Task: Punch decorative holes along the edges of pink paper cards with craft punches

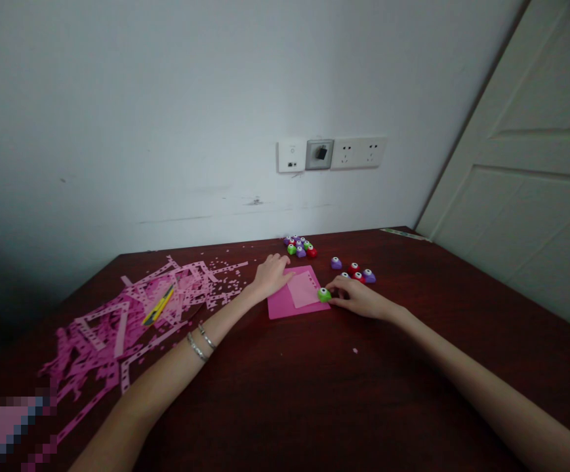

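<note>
A light pink paper sheet [300, 292] lies on a larger, darker pink sheet [279, 308] on the table. Small punched holes run along the light sheet's right edge. My left hand [271, 275] rests at the upper left of the sheets, fingers bent but apart, thumb touching the light paper. With thumb and fingers, my right hand [351, 295] grips a green craft paper punch [324, 295] at the light sheet's lower right edge. Just behind that hand stand several more punches, among them a red one [354, 268] and a purple one [368, 275].
Pink paper scraps [102, 328] with punched holes heap on the left, a yellow utility knife [159, 305] on top. Tiny cutouts [225, 285] lie scattered beside them. Several punches [300, 251] cluster near the wall, below sockets [358, 153]. A thin strip [405, 234] lies at the back right.
</note>
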A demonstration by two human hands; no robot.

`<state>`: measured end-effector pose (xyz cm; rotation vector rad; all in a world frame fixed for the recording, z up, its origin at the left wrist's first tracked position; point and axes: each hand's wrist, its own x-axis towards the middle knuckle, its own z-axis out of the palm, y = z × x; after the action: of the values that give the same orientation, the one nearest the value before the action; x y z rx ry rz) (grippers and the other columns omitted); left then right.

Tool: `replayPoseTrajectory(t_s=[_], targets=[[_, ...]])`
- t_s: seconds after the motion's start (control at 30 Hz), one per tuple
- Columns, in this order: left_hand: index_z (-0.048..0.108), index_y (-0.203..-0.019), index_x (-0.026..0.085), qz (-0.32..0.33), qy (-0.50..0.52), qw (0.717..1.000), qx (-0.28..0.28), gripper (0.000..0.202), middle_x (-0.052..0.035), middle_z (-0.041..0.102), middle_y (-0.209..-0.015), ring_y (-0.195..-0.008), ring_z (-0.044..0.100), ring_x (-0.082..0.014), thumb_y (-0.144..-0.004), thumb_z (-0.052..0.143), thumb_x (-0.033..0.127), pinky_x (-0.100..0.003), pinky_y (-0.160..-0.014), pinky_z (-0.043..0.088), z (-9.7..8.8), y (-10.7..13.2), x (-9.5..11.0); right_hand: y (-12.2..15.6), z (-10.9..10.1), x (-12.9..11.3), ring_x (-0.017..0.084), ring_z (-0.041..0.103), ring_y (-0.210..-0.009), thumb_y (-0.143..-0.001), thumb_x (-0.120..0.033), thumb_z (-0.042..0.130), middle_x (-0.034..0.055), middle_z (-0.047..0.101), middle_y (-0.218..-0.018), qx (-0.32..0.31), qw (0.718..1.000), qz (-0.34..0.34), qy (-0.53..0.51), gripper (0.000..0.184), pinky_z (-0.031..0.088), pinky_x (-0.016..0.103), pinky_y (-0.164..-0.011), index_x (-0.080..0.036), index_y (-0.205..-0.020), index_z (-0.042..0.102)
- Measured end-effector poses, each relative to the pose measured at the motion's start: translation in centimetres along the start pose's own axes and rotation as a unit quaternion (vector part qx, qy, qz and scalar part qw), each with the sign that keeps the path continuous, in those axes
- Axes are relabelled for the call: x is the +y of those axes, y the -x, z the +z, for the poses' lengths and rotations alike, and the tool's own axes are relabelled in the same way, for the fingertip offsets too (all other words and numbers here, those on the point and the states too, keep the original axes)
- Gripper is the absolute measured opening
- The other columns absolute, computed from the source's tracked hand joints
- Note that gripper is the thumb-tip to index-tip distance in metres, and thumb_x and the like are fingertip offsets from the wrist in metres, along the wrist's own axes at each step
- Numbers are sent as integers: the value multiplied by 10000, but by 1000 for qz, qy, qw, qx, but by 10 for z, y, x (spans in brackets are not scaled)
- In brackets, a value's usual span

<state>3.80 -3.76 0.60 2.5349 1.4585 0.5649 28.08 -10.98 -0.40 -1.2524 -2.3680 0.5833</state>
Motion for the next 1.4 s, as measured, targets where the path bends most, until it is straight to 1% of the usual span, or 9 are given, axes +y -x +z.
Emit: replayPoseTrajectory(t_s=[0.03,0.1,0.2,0.27,0.37,0.5,0.67,0.87,1.4], targets=[[564,-1081,144,19,-24,999,-14,384,-134,550,-1079,-1057,464,-275,-814,492,409,-345,-829,383,-1,2,3,0,0,0,176,531,-785,-823,-337,540,60,596,-928,-2,1000,1,-2,266,432,310,-709,-193,-1036,608],[535,-1152,135,48,-50,995,-75,455,-160,480,-1218,-1175,371,-316,-824,461,440,-395,-922,332,0,8,10,0,0,1,178,537,-784,-818,-336,544,61,600,-927,-3,1000,6,-6,286,436,314,-710,-193,-1060,600],[340,-1344,134,61,-65,978,-191,631,-163,246,-1433,-1317,146,-357,-841,389,511,-479,-1019,212,4,18,18,0,0,3,179,541,-783,-809,-336,553,61,602,-920,1,1000,16,-17,310,444,314,-708,-188,-1080,584],[200,-1404,134,62,-68,966,-243,686,-141,125,-1478,-1344,45,-342,-860,308,539,-498,-1051,139,7,22,20,0,0,4,178,539,-783,-807,-337,553,60,600,-920,2,1000,18,-21,299,446,310,-703,-186,-1063,585],[115,-1421,127,56,-71,956,-280,707,-130,61,-1485,-1350,3,-325,-869,247,548,-500,-1067,88,8,24,20,1,0,4,178,535,-777,-816,-342,538,58,599,-906,1,1000,11,-17,268,441,306,-693,-184,-1026,593],[92,-1422,125,64,-63,953,-290,705,-126,-7,-1484,-1347,-43,-320,-870,258,530,-504,-1069,66,8,21,18,1,-1,3,177,529,-763,-830,-351,518,60,599,-894,3,1000,3,-17,260,432,304,-684,-175,-1006,595],[98,-1423,175,76,-44,954,-287,679,-83,13,-1489,-1350,-38,-308,-870,258,533,-528,-1064,51,9,18,15,1,0,5,175,523,-768,-834,-346,516,58,591,-908,1,1000,4,-14,257,431,300,-685,-182,-1019,586],[97,-1423,211,83,-36,956,-279,642,-66,10,-1492,-1354,-16,-296,-881,202,537,-528,-1065,58,13,15,11,2,0,3,175,522,-779,-839,-348,512,59,589,-913,-2,1000,7,-7,257,430,300,-698,-186,-1024,588],[44,-1425,220,92,-52,952,-286,640,-52,-32,-1491,-1354,-33,-284,-885,100,560,-539,-1063,69,13,15,14,1,0,3,174,532,-796,-831,-364,523,62,596,-925,1,1000,11,-11,274,431,297,-718,-182,-1022,599]])
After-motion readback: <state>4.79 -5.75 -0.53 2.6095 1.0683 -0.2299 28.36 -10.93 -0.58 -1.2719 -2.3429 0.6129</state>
